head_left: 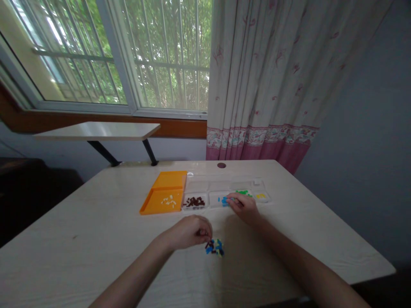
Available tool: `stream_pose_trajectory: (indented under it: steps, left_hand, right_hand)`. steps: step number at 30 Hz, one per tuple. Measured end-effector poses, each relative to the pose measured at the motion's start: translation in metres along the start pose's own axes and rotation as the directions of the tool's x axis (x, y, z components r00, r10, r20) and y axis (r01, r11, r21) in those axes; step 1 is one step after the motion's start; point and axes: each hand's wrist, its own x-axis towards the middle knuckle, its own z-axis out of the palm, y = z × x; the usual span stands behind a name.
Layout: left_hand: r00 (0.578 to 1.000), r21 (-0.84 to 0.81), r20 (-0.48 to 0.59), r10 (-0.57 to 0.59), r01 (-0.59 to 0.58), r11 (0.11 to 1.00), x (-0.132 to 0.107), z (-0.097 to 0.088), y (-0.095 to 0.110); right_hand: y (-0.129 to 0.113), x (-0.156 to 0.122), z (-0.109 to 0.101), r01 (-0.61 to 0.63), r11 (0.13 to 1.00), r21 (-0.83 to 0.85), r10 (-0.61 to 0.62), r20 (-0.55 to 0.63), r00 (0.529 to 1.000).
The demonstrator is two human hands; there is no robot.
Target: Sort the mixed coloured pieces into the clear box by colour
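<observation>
A small pile of mixed pieces [214,248], blue, dark brown and pale yellow, lies on the table. My left hand [192,232] is at the pile's upper left edge, its fingers curled together; whatever they pinch is hidden. Farther back, my right hand [244,207] reaches into a clear tray [209,200], its fingertips pinched at the small blue pieces [224,201]. I cannot make out what is between them. Dark brown pieces [195,202] fill a compartment to the left. Green pieces [243,193] lie partly behind my right hand, and yellow pieces [261,196] sit at the tray's right end.
An open orange case [150,201] with several whitish pieces [168,201] stands left of the tray. On the pale table [96,239], a raised shelf [105,130] rests on black legs at the back left. A window and a curtain [257,85] are behind.
</observation>
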Motion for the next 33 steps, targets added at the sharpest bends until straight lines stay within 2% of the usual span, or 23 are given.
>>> stream_pose_trajectory:
  steps: [9,13,16,19,21,23,26,31,33]
  left_hand:
    - [1.000,0.061,-0.002,-0.020,0.020,0.998,-0.001,0.005,-0.001]
    - [0.996,0.058,-0.086,-0.038,0.043,0.997,0.000,0.005,-0.003]
    - [0.966,0.055,-0.255,-0.042,0.058,0.997,0.001,0.003,-0.004]
    - [0.892,0.144,-0.452,0.014,0.057,0.988,0.001,0.002,-0.003]
    - [0.854,0.249,-0.512,0.094,0.043,0.967,0.000,0.001,-0.002]
    - [0.838,0.347,-0.518,0.171,0.023,0.937,-0.001,0.001,0.000]
    - [0.826,0.451,-0.510,0.241,0.018,0.893,-0.002,0.001,0.002]
    - [0.826,0.543,-0.483,0.292,0.020,0.840,0.000,0.001,0.004]
    - [0.824,0.524,-0.491,0.284,0.018,0.852,0.000,0.003,0.003]
  right_hand:
    - [0.022,0.007,0.003,-0.203,0.967,-0.157,0.219,0.089,0.972]
    - [0.024,0.009,0.001,-0.270,0.943,-0.194,0.289,0.075,0.955]
    - [0.013,0.008,-0.001,-0.227,0.966,-0.120,0.245,0.162,0.956]
    - [-0.006,0.002,0.002,-0.163,0.984,0.075,0.130,0.332,0.934]
    - [-0.019,-0.003,0.005,-0.143,0.966,0.213,0.045,0.409,0.911]
    - [-0.029,-0.007,0.009,-0.144,0.946,0.289,0.002,0.440,0.898]
    - [-0.035,-0.011,0.012,-0.178,0.930,0.320,0.020,0.442,0.897]
    - [-0.033,-0.011,0.015,-0.256,0.888,0.381,0.085,0.411,0.908]
    - [-0.032,-0.011,0.015,-0.262,0.891,0.372,0.101,0.399,0.911]
